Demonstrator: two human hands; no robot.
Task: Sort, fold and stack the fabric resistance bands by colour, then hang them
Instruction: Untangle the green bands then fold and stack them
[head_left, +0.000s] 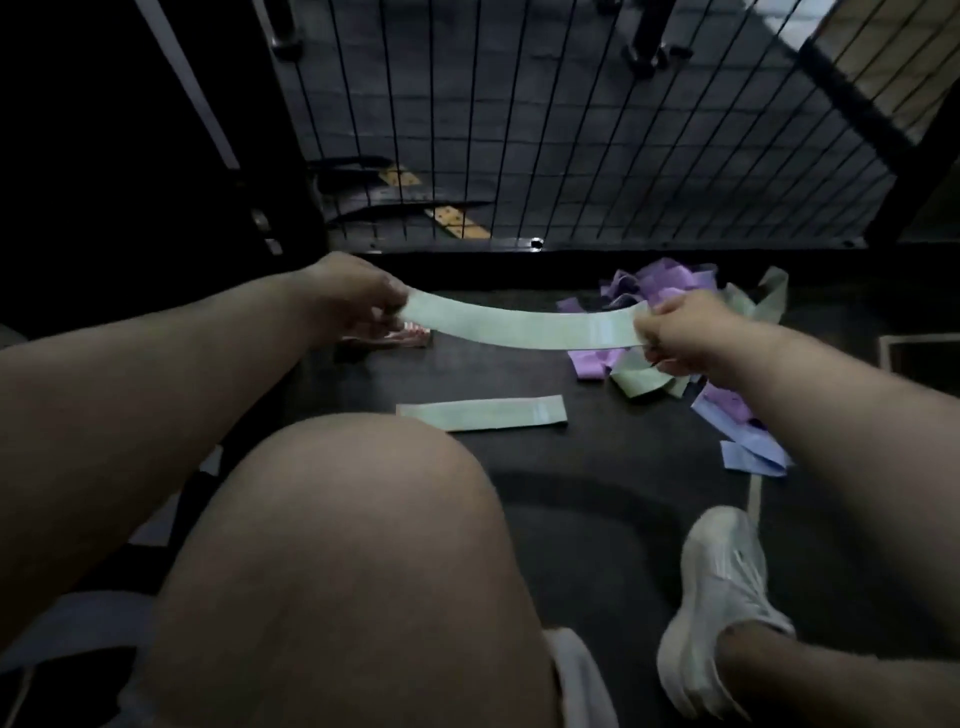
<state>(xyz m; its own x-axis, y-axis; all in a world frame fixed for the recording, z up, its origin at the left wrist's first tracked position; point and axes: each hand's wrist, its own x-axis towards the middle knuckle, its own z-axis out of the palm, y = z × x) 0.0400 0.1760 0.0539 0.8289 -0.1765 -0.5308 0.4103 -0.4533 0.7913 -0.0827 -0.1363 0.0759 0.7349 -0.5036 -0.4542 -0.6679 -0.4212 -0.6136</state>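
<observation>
A pale green band (519, 325) hangs in the air between the two hands, pulled out flat and nearly taut. Its long axis runs left to right with a slight sag toward the right end. The left hand (358, 296) pinches the left end, thumb and fingers curled over the fabric. The right hand (675, 332) grips the right end in a closed fist, knuckles toward the camera. The band is held above the dark floor (597, 467), in front of the raised knee (337, 545). A second green band (483, 413) lies flat on the floor below it, roughly parallel and just past the knee. Under the left hand sits a small pink folded stack (410, 336), partly hidden by the fingers. Behind and beneath the right hand, a loose pile of purple and green bands (654, 283) spreads out, and a blue band (748, 452) trails toward the white shoe (722, 597). A black wire grid panel (571, 130) closes off the far edge. Bare floor lies between the flat band and the shoe.
</observation>
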